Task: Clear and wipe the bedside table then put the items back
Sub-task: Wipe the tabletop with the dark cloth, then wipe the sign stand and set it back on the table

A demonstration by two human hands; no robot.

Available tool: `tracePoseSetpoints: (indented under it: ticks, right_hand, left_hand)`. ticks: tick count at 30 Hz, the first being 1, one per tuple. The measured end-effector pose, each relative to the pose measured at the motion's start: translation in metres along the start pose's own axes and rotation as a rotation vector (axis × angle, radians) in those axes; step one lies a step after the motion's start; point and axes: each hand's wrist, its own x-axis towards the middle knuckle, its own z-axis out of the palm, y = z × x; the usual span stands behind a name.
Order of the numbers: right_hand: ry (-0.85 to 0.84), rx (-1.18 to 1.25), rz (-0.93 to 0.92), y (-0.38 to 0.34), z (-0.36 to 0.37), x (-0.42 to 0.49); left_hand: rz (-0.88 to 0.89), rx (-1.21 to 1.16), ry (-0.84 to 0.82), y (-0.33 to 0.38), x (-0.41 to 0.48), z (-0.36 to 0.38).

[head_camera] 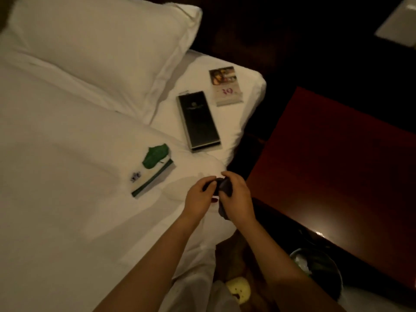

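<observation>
- While the bedside table (pixel 337 158) lies bare, left hand (pixel 200 197) and right hand (pixel 236 197) both grip a dark cloth (pixel 225 185), likely for wiping.
- Black folder (pixel 199 120), photo card (pixel 226 86) and green notepad (pixel 153 170) wait on the bed (pixel 67 199), cleared aside.

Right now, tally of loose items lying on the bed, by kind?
Black folder: 1
Photo card: 1
Notepad with green leaf: 1
Pillow: 1
Total: 4
Not counted: the dark cloth held in the left hand and right hand.
</observation>
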Motion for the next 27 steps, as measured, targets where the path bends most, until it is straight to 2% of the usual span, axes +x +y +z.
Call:
tracePoseSetpoints:
  ticks: [5, 13, 16, 20, 22, 24, 27]
  right_hand:
    - [-0.147, -0.141, -0.087, -0.063, 0.008, 0.031]
    - [-0.312, -0.201, -0.265, -0.144, 0.047, 0.089]
    - [-0.333, -0.198, -0.295, -0.163, 0.065, 0.108]
    - [-0.309, -0.194, -0.251, -0.169, 0.083, 0.121]
    - [-0.291, -0.224, -0.231, -0.165, 0.090, 0.121]
    - [-0.268, -0.275, -0.223, -0.157, 0.095, 0.118]
    - [-0.241, -0.379, -0.203, -0.143, 0.100, 0.115]
  left_hand:
    - [-0.024, -0.137, 0.101, 0.030, 0.006, -0.056]
    - [-0.034, -0.307, 0.257, 0.059, 0.047, -0.132]
    - [-0.062, -0.265, 0.389, 0.056, 0.063, -0.157]
    - [-0.251, 0.000, 0.608, 0.024, 0.078, -0.191]
    - [-0.408, 0.109, 0.569, -0.002, 0.080, -0.201]
    - [-0.556, 0.154, 0.463, -0.022, 0.078, -0.200]
    - [-0.619, 0.107, 0.392, -0.036, 0.074, -0.187]
